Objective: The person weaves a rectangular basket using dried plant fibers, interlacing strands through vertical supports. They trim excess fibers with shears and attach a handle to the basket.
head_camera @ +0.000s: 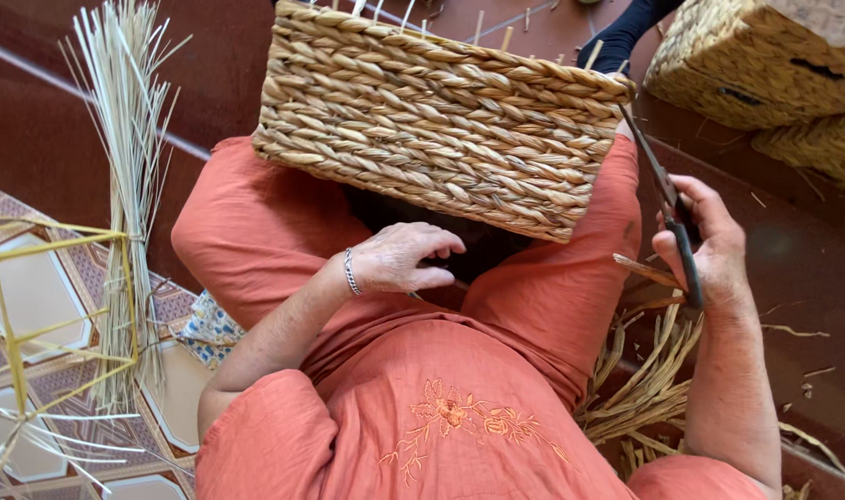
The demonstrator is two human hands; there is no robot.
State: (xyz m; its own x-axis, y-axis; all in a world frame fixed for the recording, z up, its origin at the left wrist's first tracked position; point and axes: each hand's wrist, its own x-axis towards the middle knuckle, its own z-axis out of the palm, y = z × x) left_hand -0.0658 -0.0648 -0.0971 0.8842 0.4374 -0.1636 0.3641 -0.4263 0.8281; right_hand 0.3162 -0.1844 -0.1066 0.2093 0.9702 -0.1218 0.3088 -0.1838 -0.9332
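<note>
A dark reddish-brown floor [33, 139] fills the background, with a patterned mat [177, 398] of pale and brown shapes laid over it at the lower left. The person sits on the floor in a loose coral-orange garment [422, 398] with embroidered flowers on the front. A rectangular woven basket [441, 120] of thick braided straw rests tilted across the lap, its long side facing the camera and short stake ends poking up along its far rim. The left hand [404, 257], a silver bracelet [351, 271] on its wrist, lies just below the basket's near lower edge with the fingers loosely curled and spread, gripping nothing that can be seen. The right hand [709, 250] is closed around the handles of a pair of dark scissors [668, 208], whose blades point up toward the basket's right corner; a flat strip of straw [644, 270] sticks out just beside that hand. Below the right forearm lies a heap of loose dried fibre strands [644, 380]. At the left a tied bundle of pale thin reeds [126, 185] stands upright next to a yellow wire frame [61, 306]. More woven baskets [765, 65] sit stacked at the upper right.
</note>
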